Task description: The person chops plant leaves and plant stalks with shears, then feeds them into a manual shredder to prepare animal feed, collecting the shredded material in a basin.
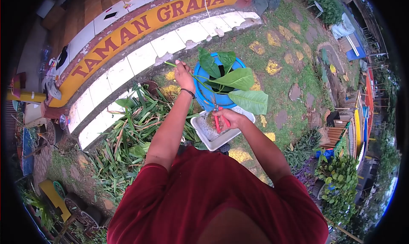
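Observation:
My left hand [184, 76] is raised and shut on the thin green stem of a plant [235, 80] with several broad leaves. The plant hangs over a blue pot [211, 98] on the ground. My right hand [228, 118] grips red-handled pruning shears [219, 121] low at the plant's root end, just above a white square tray [200, 131] that lies in front of the blue pot. Soil or roots show in the tray under the shears. A dark band sits on my left wrist.
A pile of cut long green leaves [128, 137] lies to the left. A low curved wall [140, 27] with yellow lettering and white tiles runs behind. Stepping stones [272, 67] cross the grass at right. Potted plants [336, 176] stand at far right, dark pots [81, 210] at lower left.

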The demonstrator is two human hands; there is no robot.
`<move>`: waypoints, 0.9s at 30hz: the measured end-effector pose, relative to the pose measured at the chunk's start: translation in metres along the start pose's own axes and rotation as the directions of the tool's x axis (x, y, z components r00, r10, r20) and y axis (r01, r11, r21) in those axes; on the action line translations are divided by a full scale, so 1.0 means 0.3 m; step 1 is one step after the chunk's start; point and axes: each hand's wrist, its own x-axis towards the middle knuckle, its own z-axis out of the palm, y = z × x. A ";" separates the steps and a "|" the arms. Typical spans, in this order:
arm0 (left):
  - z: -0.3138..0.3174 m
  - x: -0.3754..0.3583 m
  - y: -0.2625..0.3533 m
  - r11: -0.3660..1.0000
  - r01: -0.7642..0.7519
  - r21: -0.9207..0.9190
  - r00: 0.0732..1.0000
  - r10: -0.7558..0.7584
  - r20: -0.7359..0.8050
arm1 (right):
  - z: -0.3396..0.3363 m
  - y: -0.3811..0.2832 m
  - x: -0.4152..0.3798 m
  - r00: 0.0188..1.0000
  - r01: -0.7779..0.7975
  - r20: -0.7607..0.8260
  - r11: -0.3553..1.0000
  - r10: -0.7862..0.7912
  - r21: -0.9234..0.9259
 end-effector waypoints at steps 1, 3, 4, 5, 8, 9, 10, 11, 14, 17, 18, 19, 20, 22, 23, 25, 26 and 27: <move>0.004 -0.003 -0.002 1.000 -0.004 0.010 1.000 0.004 0.006 | 0.004 -0.001 -0.003 1.000 0.011 -0.028 1.000 -0.012 -0.018; -0.001 -0.001 0.002 1.000 -0.016 0.015 1.000 0.016 0.000 | 0.013 -0.012 -0.008 1.000 0.008 -0.027 1.000 -0.008 -0.011; -0.005 0.006 0.008 1.000 -0.025 0.018 1.000 0.025 -0.001 | 0.020 -0.024 -0.007 1.000 0.008 -0.029 1.000 -0.008 -0.002; -0.009 0.011 0.011 0.999 -0.027 0.018 1.000 0.027 -0.002 | 0.027 -0.034 -0.005 1.000 0.008 -0.028 1.000 -0.008 -0.005; -0.023 0.003 0.020 1.000 -0.003 0.005 1.000 0.003 0.006 | 0.059 -0.078 -0.002 0.992 0.015 -0.122 1.000 -0.014 0.008; -0.021 -0.003 0.026 0.999 0.024 -0.040 1.000 -0.024 0.005 | 0.068 -0.107 0.002 0.996 0.014 -0.094 1.000 -0.012 0.027; -0.017 -0.010 0.030 0.995 0.053 -0.086 0.999 -0.053 0.007 | 0.057 -0.124 0.013 0.998 0.015 -0.068 0.999 -0.011 0.047; -0.013 -0.014 0.036 0.995 0.055 -0.084 0.998 -0.055 0.007 | 0.025 -0.129 0.046 0.998 0.014 -0.068 0.999 -0.011 0.050; -0.004 -0.004 0.058 1.000 0.009 -0.015 1.000 -0.009 -0.018 | -0.088 -0.111 0.155 0.999 0.042 0.003 0.999 -0.042 0.006; -0.007 0.016 0.075 0.993 -0.065 0.098 0.996 0.059 0.062 | -0.013 -0.089 0.096 0.999 0.035 -0.010 0.998 -0.035 -0.060; -0.005 0.025 0.082 0.991 -0.093 0.094 0.994 0.086 0.070 | 0.056 -0.078 0.041 0.990 0.029 -0.128 0.982 -0.054 -0.187; 0.005 0.032 0.094 0.989 -0.121 0.090 0.990 0.114 0.077 | 0.087 -0.064 0.012 0.967 0.007 -0.241 0.951 -0.086 -0.309; 0.015 0.038 0.104 0.990 -0.114 0.088 0.991 0.107 0.079 | 0.055 -0.033 0.033 0.961 -0.026 -0.260 0.902 -0.096 -0.430; 0.031 0.054 0.134 0.986 -0.113 0.123 0.980 0.090 0.177 | 0.048 0.022 0.019 0.916 -0.031 -0.339 0.806 -0.214 -0.591; 0.042 0.059 0.149 0.986 -0.114 0.122 0.981 0.092 0.172 | 0.045 0.036 0.016 0.857 -0.055 -0.383 0.678 -0.344 -0.733; 0.058 0.075 0.143 0.969 -0.145 0.200 0.969 0.098 0.229 | 0.043 0.035 -0.027 0.816 -0.142 -0.421 0.569 -0.397 -0.810; 0.065 0.088 0.147 0.974 -0.138 0.177 0.975 0.103 0.197 | 0.042 0.026 -0.047 0.720 -0.242 -0.455 0.426 -0.524 -0.872; 0.079 0.103 0.166 0.975 -0.141 0.173 0.974 0.106 0.199 | 0.046 0.011 -0.069 0.615 -0.358 -0.453 0.283 -0.646 -0.890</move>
